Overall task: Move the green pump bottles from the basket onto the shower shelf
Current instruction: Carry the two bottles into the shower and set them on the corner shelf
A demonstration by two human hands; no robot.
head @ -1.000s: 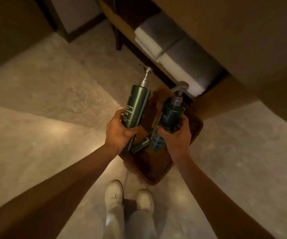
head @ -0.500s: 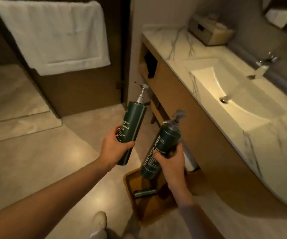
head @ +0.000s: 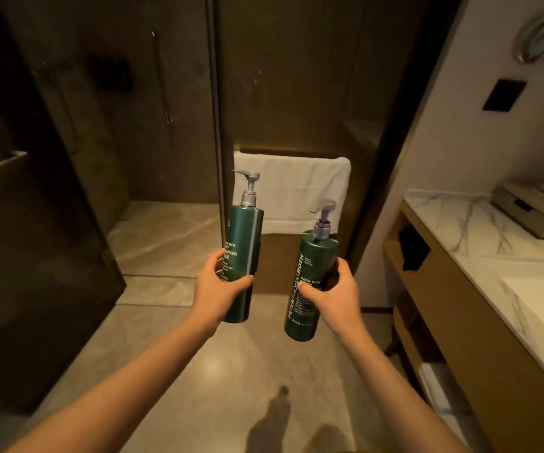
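I hold two dark green pump bottles upright in front of me, at chest height above the floor. My left hand point(head: 220, 284) grips the taller bottle point(head: 243, 237) around its lower half. My right hand point(head: 332, 294) grips the second bottle point(head: 314, 266), which leans slightly right and carries white lettering down its side. Both have grey pump heads. The basket is out of view. The shower stall point(head: 153, 132) lies ahead on the left behind glass; I cannot make out a shelf inside it.
A glass shower panel edge point(head: 216, 125) stands just behind the left bottle. A white towel point(head: 291, 191) hangs on a dark door ahead. The marble vanity point(head: 479, 230) with a sink and a box runs along the right. A dark wall stands at left.
I have lifted both bottles out of the basket and turned from the vanity toward the shower. The basket has dropped out of view and the bottles now stand more upright.
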